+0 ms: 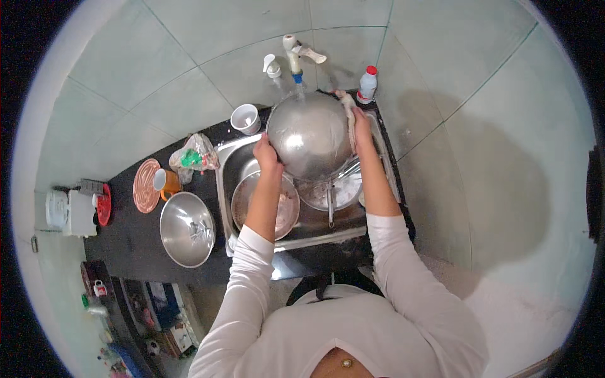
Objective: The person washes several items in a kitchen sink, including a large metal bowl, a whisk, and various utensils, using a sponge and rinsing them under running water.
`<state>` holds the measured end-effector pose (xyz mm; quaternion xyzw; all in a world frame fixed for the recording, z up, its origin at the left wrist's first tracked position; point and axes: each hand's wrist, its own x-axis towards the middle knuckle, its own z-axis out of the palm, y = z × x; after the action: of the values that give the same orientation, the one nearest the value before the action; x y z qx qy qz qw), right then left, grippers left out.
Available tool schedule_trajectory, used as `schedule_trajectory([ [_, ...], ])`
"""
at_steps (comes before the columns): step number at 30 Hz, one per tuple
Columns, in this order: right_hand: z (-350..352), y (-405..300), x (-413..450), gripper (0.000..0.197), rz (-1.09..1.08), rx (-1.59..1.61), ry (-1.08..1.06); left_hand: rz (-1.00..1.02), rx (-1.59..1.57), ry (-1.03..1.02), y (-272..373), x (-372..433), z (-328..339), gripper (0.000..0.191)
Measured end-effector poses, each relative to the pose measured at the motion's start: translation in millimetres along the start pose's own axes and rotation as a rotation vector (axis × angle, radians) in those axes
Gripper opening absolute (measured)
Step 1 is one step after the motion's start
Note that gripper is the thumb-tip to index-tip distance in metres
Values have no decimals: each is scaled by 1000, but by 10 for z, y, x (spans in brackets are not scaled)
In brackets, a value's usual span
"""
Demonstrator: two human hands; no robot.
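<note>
Between my two hands a round metal bowl (309, 137) is held up over the steel sink (293, 245), its rounded outside facing me. My left hand (266, 152) grips its left rim. On the right rim is my right hand (361, 126), with a pale cloth (349, 113) between it and the bowl. Water runs from the tap (295, 59) onto the bowl's far edge. Below, in the sink, lie a round dish (287, 208) partly behind my left forearm, and another round vessel (347, 191) with metal utensils (331, 203) across it.
Left of the sink stand a steel bowl (182, 236) holding small metal pieces, an orange mug (169, 182), a pinkish plate (147, 185) and a plastic bag (194, 156). A white cup (245, 119), pump dispenser (272, 67) and red-capped bottle (367, 85) line the back. A tiled wall closes the right side.
</note>
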<state>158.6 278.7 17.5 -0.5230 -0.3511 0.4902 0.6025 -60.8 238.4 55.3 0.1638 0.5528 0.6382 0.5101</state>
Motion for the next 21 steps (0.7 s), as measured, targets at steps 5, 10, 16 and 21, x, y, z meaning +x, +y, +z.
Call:
schedule_trajectory([
  [5,283,222,-821,55,-170,19,553,13,-190,-108,-288,-22,161,28],
  [10,657,77,-1469,57,-662,-767,478,-29,-217,-225,-310,-428,269,18],
  [16,620,-96,-1355,43,-836,-913,360,-47,-242,-289,-202,-390,7,20],
  [21,38,141,-619,43,-476,-212,547,-119,-198,-233,-48,-291,-50,26],
])
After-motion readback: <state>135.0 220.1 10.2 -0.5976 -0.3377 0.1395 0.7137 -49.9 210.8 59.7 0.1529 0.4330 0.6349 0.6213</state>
